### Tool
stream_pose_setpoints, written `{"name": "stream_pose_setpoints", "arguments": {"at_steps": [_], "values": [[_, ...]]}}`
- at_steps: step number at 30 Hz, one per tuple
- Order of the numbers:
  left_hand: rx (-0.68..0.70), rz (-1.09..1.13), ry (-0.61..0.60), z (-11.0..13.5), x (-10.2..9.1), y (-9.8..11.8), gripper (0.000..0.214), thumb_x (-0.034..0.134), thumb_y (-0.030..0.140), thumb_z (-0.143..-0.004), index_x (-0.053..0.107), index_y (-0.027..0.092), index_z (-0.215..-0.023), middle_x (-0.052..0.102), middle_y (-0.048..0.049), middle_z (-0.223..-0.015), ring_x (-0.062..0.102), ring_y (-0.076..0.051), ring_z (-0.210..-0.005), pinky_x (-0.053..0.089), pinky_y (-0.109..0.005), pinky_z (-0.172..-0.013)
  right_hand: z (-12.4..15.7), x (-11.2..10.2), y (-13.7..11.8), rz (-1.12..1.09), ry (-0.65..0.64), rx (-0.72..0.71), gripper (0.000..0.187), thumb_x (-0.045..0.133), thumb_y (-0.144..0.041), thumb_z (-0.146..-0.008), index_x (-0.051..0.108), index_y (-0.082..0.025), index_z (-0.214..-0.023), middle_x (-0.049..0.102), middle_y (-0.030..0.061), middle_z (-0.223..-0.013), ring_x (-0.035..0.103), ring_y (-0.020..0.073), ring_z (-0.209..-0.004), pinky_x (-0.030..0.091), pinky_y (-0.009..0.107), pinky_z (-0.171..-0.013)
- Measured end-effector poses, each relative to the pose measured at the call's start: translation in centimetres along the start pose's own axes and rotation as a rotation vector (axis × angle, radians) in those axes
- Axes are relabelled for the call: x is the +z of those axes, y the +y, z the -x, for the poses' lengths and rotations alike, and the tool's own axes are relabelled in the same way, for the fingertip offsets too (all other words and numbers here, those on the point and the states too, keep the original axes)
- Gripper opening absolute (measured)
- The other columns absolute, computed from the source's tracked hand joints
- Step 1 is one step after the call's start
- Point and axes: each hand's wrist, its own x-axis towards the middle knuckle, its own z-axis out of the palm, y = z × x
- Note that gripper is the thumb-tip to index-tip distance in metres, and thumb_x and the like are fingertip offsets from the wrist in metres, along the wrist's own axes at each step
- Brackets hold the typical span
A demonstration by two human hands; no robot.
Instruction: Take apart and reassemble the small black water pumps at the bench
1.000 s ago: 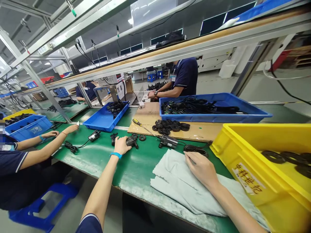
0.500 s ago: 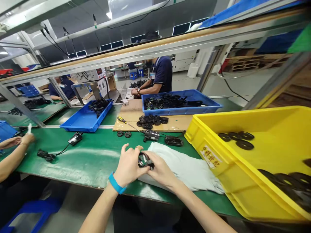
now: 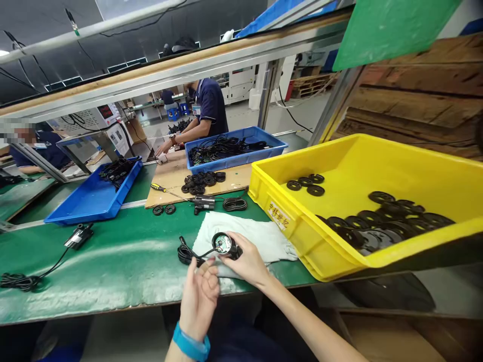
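Observation:
My right hand (image 3: 247,259) grips a black round housing (image 3: 231,250) above a folded pale cloth (image 3: 260,234). The housing's open end faces up and shows a green circuit board (image 3: 224,243). From it runs a black cable, whose coiled bundle (image 3: 185,254) lies at the cloth's left edge. Just below the cable, my left hand (image 3: 204,294) is palm up with fingers apart, holding nothing. Beyond the cloth lie a similar black cylindrical device (image 3: 204,202), its coiled cable (image 3: 234,203), a yellow-handled screwdriver (image 3: 158,188) and two black rings (image 3: 164,209).
On the right stands a large yellow bin (image 3: 313,256) with black rings inside. Blue trays (image 3: 85,208) hold black cables. Several black rings (image 3: 202,182) rest on a cardboard sheet (image 3: 166,173). Another device (image 3: 79,236) lies at left. A co-worker (image 3: 211,108) stands behind the bench.
My left hand has come off the housing and turned palm up. The right hand keeps the housing, and its cable now shows. The view has swung right.

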Motion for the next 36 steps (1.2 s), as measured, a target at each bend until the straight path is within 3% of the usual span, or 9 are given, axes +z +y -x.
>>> {"name": "stream_pose_setpoints", "arguments": {"at_steps": [4,7,11,16,22,28,32,34,36], "values": [[0.070,0.176,0.025,-0.8,1.9,2.4,0.042,0.034,0.037,-0.109,0.064,0.012,-0.094,0.033,0.0083,-0.056,0.022,-0.003,-0.038,0.021,-0.016,-0.035,0.7,0.5,0.1,-0.004,-0.014,-0.086,0.053,0.071,-0.017,-0.072,0.066,-0.020,-0.124,0.073,0.0125,-0.119,0.069,0.0299,-0.112,0.056,0.048,-0.100],[0.210,0.053,0.011,-1.6,3.4,3.4,0.027,0.047,0.031,-0.105,0.064,0.014,-0.094,0.026,0.0100,-0.056,0.017,-0.004,-0.041,0.020,-0.016,-0.038,1.0,1.1,0.1,0.010,0.010,-0.115,0.054,0.067,-0.014,-0.072,0.065,-0.020,-0.125,0.072,0.0129,-0.119,0.068,0.0306,-0.112,0.056,0.049,-0.099],[0.555,-0.587,-0.023,-2.9,5.8,4.1,0.021,0.074,0.034,-0.087,0.067,0.016,-0.078,0.029,0.0081,-0.057,0.026,-0.007,-0.048,0.028,-0.021,-0.047,1.2,1.3,0.2,0.008,0.068,-0.059,0.051,0.072,-0.022,-0.077,0.062,-0.018,-0.126,0.071,0.0149,-0.118,0.069,0.0318,-0.110,0.057,0.048,-0.096],[1.100,-1.390,-0.107,-4.6,8.7,3.4,0.015,0.070,0.027,-0.089,0.073,0.020,-0.076,0.056,-0.0021,-0.078,0.055,-0.018,-0.079,0.043,-0.031,-0.077,1.7,1.1,-0.2,0.035,0.153,0.024,0.047,0.071,-0.026,-0.079,0.058,-0.016,-0.123,0.070,0.0135,-0.108,0.070,0.0303,-0.099,0.059,0.044,-0.084],[1.169,-1.700,-0.153,-5.9,8.3,0.1,0.019,0.056,0.019,-0.098,0.073,0.019,-0.091,0.071,-0.0052,-0.091,0.066,-0.020,-0.087,0.048,-0.032,-0.080,1.9,1.4,-0.8,0.105,0.197,0.004,0.028,0.054,-0.017,-0.086,0.057,-0.014,-0.114,0.070,0.0140,-0.097,0.070,0.0291,-0.089,0.058,0.043,-0.075],[1.212,-1.794,-0.320,-6.0,7.6,1.0,0.020,0.058,0.021,-0.098,0.075,0.019,-0.089,0.070,-0.0038,-0.080,0.066,-0.018,-0.076,0.049,-0.029,-0.071,2.9,-2.0,-3.0,0.255,0.160,-0.120,0.027,0.065,-0.016,-0.087,0.062,-0.019,-0.114,0.074,0.0099,-0.099,0.072,0.0268,-0.091,0.060,0.040,-0.077],[1.257,-1.715,-0.464,-6.3,7.5,2.1,0.017,0.061,0.026,-0.096,0.075,0.020,-0.090,0.065,-0.0044,-0.084,0.062,-0.016,-0.077,0.049,-0.028,-0.070,2.1,-5.2,-3.2,0.397,0.377,-0.339,0.040,0.065,-0.012,-0.092,0.063,-0.022,-0.130,0.072,0.0122,-0.124,0.065,0.0296,-0.120,0.050,0.050,-0.105],[1.324,-1.633,-0.497,-6.4,6.9,2.2,0.014,0.063,0.024,-0.092,0.074,0.019,-0.099,0.061,-0.0062,-0.092,0.061,-0.018,-0.085,0.051,-0.029,-0.075,1.1,-6.0,-2.4,0.313,0.274,-0.302,0.041,0.063,-0.018,-0.095,0.061,-0.022,-0.136,0.072,0.0114,-0.125,0.066,0.0286,-0.120,0.051,0.049,-0.105],[1.386,-1.545,-0.483,-6.6,6.0,1.9,0.035,0.066,0.020,-0.085,0.067,0.018,-0.120,0.057,-0.0092,-0.105,0.060,-0.021,-0.097,0.054,-0.034,-0.084,0.2,-6.2,-1.2,0.170,0.111,-0.223,0.033,0.060,-0.023,-0.099,0.065,-0.024,-0.132,0.076,0.0083,-0.112,0.071,0.0247,-0.104,0.057,0.043,-0.093]]}}
